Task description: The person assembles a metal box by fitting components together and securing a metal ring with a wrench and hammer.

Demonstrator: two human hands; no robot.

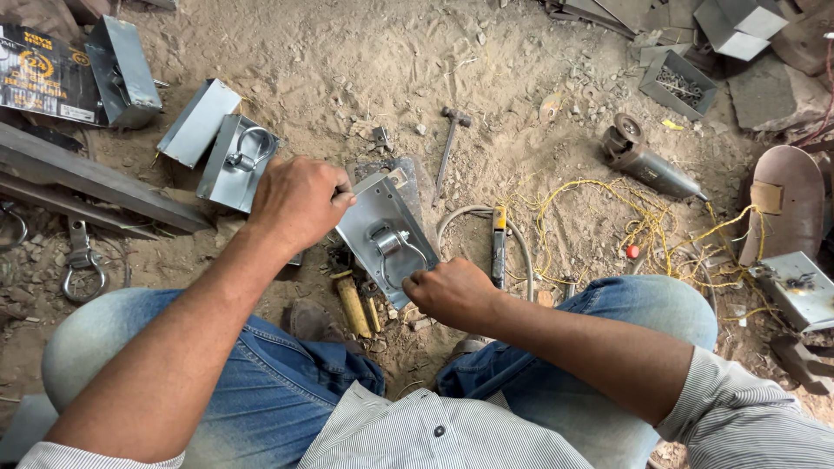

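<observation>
Over the dirt, both hands — left hand (pixel 298 201), right hand (pixel 452 291) — grip a metal plate (pixel 382 234).

— What sort of place is this?

— A rough metal workshop, right on bare dirt ground (pixel 365 61). The person sits on the earth itself.

— What gives it away?

— Just beyond the hands lies a hammer (pixel 449 148), and off to the right of them an angle grinder (pixel 647 161) beside a tangle of yellow wire (pixel 625 221). Left of the hands there are folded sheet-metal boxes (pixel 198 122) and a steel bar (pixel 82 178). Farther off to the right sits a small tray of screws (pixel 678 84), with metal offcuts (pixel 738 26) behind it.
</observation>
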